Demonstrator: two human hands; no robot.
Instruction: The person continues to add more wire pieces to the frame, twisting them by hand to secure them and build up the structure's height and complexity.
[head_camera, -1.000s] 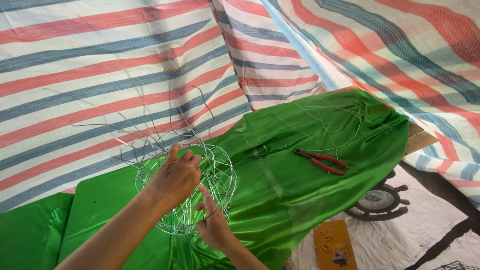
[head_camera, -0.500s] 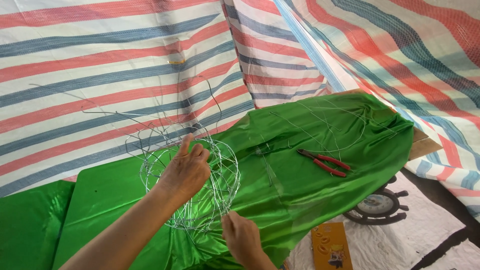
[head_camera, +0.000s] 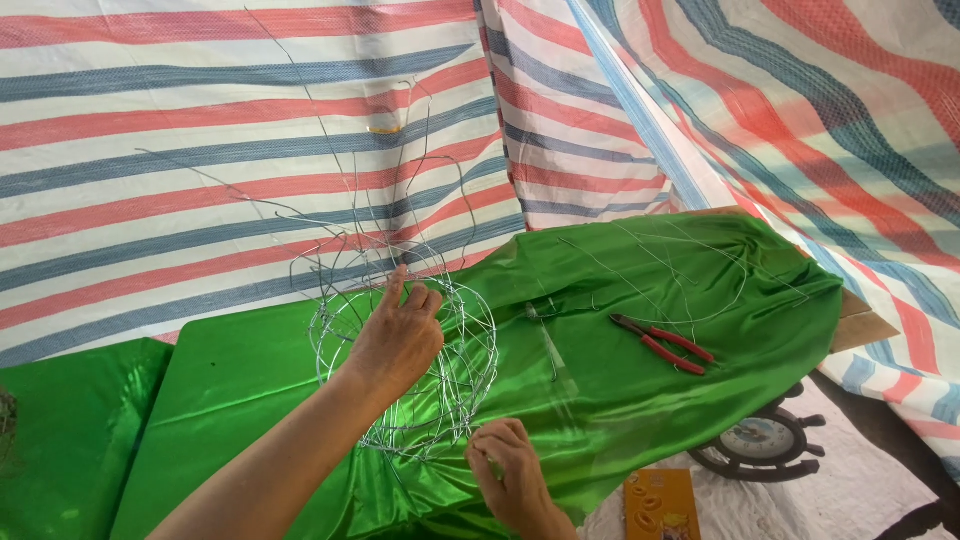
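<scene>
A round cage of thin silver wire (head_camera: 440, 400) stands on a table covered in shiny green cloth (head_camera: 250, 380). Long loose wire ends (head_camera: 350, 190) stick up from its top. My left hand (head_camera: 397, 340) reaches in from the lower left and grips the wires at the top of the cage, index finger pointing up. My right hand (head_camera: 508, 478) is at the cage's lower right edge, fingers pinched on a wire there.
Red-handled pliers (head_camera: 662, 343) lie on the green cloth to the right, among several loose wire strands (head_camera: 640, 270). A striped tarpaulin (head_camera: 150, 180) hangs behind. On the floor at the lower right are a round clock (head_camera: 760, 445) and an orange box (head_camera: 662, 505).
The wire cage has been raised and turned, so its loose ends now point higher. My right hand slid down and to the right along the cage's lower edge.
</scene>
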